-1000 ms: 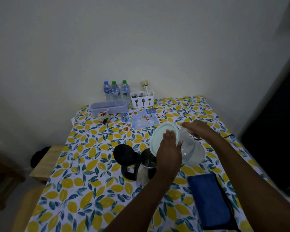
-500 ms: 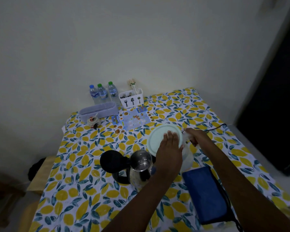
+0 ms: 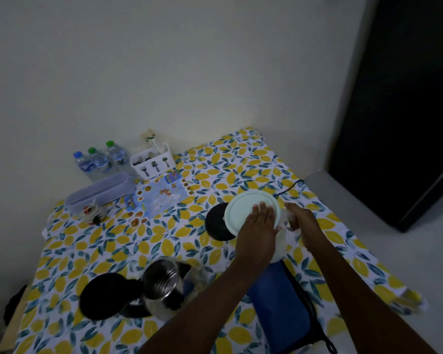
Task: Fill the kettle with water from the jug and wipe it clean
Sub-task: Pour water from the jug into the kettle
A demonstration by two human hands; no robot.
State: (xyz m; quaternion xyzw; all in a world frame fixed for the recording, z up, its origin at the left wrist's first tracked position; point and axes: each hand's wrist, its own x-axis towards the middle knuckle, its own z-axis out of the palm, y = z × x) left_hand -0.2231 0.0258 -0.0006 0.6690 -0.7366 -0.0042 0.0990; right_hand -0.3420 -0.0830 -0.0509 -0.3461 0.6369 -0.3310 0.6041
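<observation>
The steel kettle point(image 3: 161, 284) stands near the table's front edge, its black lid point(image 3: 105, 295) flipped open to the left. The clear jug point(image 3: 279, 247) with a pale green lid point(image 3: 242, 213) is farther back and to the right, apart from the kettle. My left hand point(image 3: 258, 229) lies flat on the jug lid and holds it down. My right hand point(image 3: 301, 221) grips the jug's handle on its right side. A folded blue cloth point(image 3: 279, 305) lies right of the kettle, partly under my arms.
The kettle's black base disc point(image 3: 216, 223) sits just left of the jug, its cord point(image 3: 289, 187) running to the table's right edge. At the back stand three water bottles point(image 3: 97, 160), a white cutlery caddy point(image 3: 154, 162) and a lilac box point(image 3: 100, 191).
The jug was tilted over the kettle's mouth; both hands have carried it back and to the right, away from the kettle. The view has shifted too.
</observation>
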